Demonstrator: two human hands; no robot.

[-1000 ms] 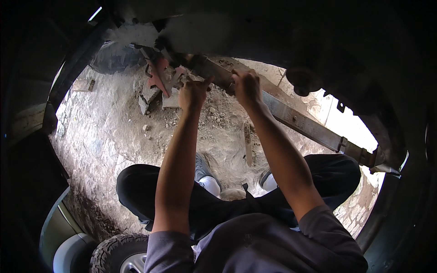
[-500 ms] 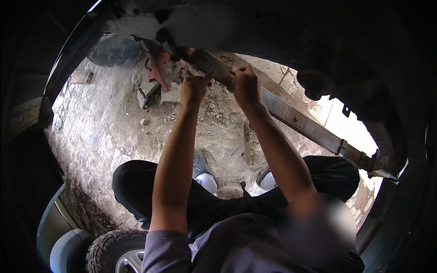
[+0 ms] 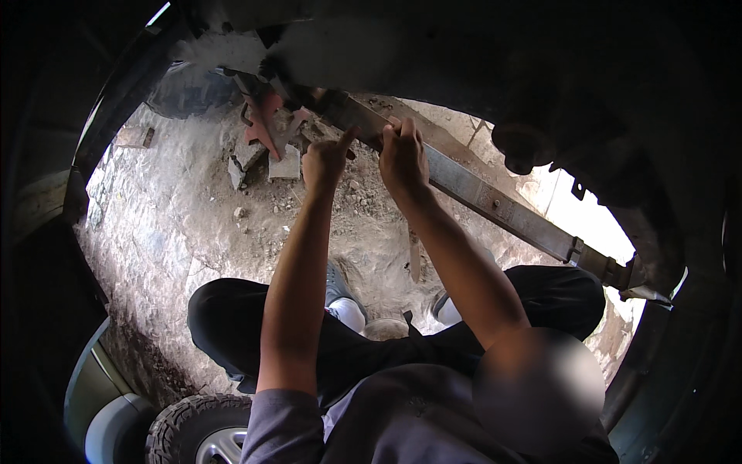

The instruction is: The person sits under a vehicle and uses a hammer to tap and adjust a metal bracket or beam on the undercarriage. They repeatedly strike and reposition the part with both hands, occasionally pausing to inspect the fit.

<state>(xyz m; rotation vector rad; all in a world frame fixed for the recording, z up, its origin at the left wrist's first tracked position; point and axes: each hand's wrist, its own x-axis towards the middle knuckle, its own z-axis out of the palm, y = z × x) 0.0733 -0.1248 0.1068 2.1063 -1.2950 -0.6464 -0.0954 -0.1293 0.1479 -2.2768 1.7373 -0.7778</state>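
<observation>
A long grey metal bar [image 3: 495,203] runs slantwise from the dark upper middle down to the right. My left hand [image 3: 325,161] is at its near side, thumb pointing up along the bar and the other fingers curled; what they hold, if anything, is hidden. Close by on the right, my right hand [image 3: 403,158] has its fingers bent and pinched together at the bar's edge. Whatever sits in that pinch is too small to make out. Left of the bar's upper end stands a red metal stand [image 3: 264,127], partly in shadow.
Broken concrete blocks [image 3: 284,164] lie by the stand on rough dirt ground. A flat strip [image 3: 415,259] lies between my shoes. Dark vehicle underbody parts [image 3: 533,143] hang overhead at right. A wheel with a knobbly tyre [image 3: 202,425] is at lower left.
My right hand has shifted a little left and down along the bar, closer to my left hand. The left hand's fingers have curled more, with the thumb raised. The view has moved slightly.
</observation>
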